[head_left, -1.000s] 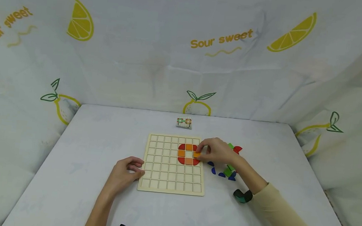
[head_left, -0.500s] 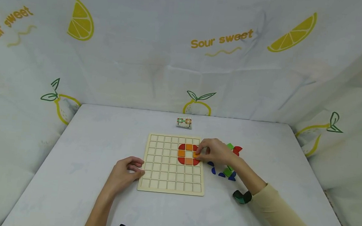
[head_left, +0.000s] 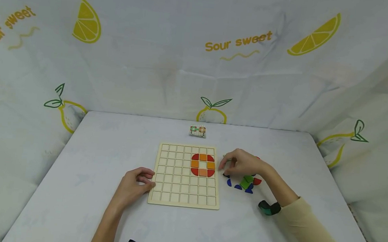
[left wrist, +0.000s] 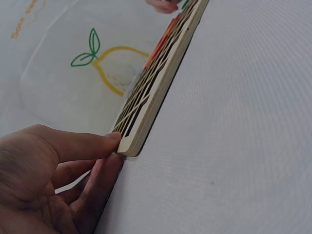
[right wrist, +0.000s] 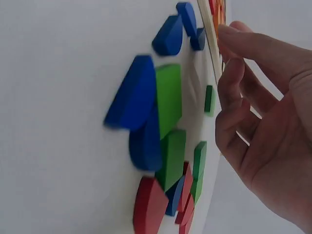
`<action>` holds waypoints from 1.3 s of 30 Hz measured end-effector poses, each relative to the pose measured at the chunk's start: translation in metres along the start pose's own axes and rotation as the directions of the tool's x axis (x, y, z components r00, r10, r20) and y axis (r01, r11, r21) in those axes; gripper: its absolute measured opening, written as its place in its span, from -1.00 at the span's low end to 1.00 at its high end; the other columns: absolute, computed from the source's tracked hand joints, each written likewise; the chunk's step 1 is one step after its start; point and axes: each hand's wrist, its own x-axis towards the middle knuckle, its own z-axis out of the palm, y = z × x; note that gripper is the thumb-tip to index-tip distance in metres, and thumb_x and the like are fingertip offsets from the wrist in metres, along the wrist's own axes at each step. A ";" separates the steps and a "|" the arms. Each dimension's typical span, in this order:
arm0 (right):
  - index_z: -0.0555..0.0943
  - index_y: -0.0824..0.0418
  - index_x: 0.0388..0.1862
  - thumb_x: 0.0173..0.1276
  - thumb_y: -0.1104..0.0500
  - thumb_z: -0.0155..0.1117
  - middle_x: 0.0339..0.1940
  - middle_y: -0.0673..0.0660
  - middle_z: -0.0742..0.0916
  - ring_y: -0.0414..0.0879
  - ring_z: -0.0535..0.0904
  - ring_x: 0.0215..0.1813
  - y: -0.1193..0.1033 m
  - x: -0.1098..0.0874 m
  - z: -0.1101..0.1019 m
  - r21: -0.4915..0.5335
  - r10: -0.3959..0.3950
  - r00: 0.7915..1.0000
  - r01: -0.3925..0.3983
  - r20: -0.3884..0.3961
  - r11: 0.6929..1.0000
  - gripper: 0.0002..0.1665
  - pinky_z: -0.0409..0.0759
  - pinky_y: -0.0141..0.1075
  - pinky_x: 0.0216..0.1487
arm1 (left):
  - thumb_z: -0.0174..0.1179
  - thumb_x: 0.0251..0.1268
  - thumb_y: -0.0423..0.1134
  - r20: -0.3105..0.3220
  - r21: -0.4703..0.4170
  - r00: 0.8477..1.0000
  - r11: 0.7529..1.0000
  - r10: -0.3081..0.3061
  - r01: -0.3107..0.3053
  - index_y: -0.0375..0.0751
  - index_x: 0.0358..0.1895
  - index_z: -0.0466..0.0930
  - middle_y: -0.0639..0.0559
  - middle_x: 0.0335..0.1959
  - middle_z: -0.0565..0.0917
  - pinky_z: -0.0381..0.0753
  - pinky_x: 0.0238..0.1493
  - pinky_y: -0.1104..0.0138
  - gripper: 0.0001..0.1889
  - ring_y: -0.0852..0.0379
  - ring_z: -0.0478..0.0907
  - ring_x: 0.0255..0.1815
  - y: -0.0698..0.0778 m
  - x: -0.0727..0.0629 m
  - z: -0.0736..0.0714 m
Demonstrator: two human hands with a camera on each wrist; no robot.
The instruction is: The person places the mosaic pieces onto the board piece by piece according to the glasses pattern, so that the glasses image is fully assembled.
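Note:
A pale wooden grid board (head_left: 175, 189) lies flat on the table, with red and orange pieces (head_left: 203, 158) set as a ring in its upper right cells. My left hand (head_left: 136, 183) touches the board's left edge; in the left wrist view, the thumb (left wrist: 90, 144) reaches the edge by a corner. My right hand (head_left: 242, 162) hovers just right of the board, above loose pieces. Its fingers are loosely bent, with nothing between them in the right wrist view. Below it lie blue half-round pieces (right wrist: 134, 95), green blocks (right wrist: 169, 100) and red pieces (right wrist: 148, 207).
A small printed card (head_left: 197, 130) stands behind the board. A white curtain with lemon prints (head_left: 211, 114) rises at the table's back. Black wrist devices (head_left: 269, 208) are worn on both arms.
My right hand has let go of an orange piece at the ring's right side and moved right, off the board. The left hand has stayed at the board's edge.

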 end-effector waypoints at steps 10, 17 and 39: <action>0.83 0.03 -0.13 0.45 0.12 0.54 -0.17 -0.04 0.84 -0.23 0.58 -0.30 0.005 0.011 0.013 -0.011 -0.069 0.993 0.068 -0.094 0.998 -0.93 0.60 -0.43 -0.21 | 0.51 0.22 -0.40 -0.004 0.007 1.000 1.000 0.008 -0.008 -0.27 0.07 0.75 -0.12 -0.09 0.78 0.61 -0.22 0.44 -0.66 0.18 0.68 -0.21 -0.001 0.000 -0.002; 0.80 0.02 -0.20 0.44 0.09 0.55 -0.26 -0.08 0.79 -0.24 0.56 -0.35 -0.003 0.020 0.020 -0.075 -0.047 0.987 0.036 -0.155 0.997 -0.93 0.58 -0.43 -0.25 | 0.51 0.23 -0.41 0.004 0.001 1.000 1.000 0.004 -0.004 -0.27 0.07 0.75 -0.12 -0.10 0.78 0.62 -0.25 0.44 -0.67 0.18 0.68 -0.21 0.000 0.000 -0.001; 0.86 0.12 0.04 0.41 0.32 0.49 -0.03 0.08 0.86 -0.19 0.57 -0.36 0.019 -0.003 -0.007 0.077 0.001 0.986 -0.014 0.164 0.997 -0.73 0.60 -0.44 -0.28 | 0.49 0.24 -0.40 0.006 0.003 1.000 1.000 -0.007 0.007 -0.25 0.07 0.75 -0.10 -0.10 0.77 0.63 -0.26 0.43 -0.68 0.18 0.69 -0.21 0.000 0.000 0.000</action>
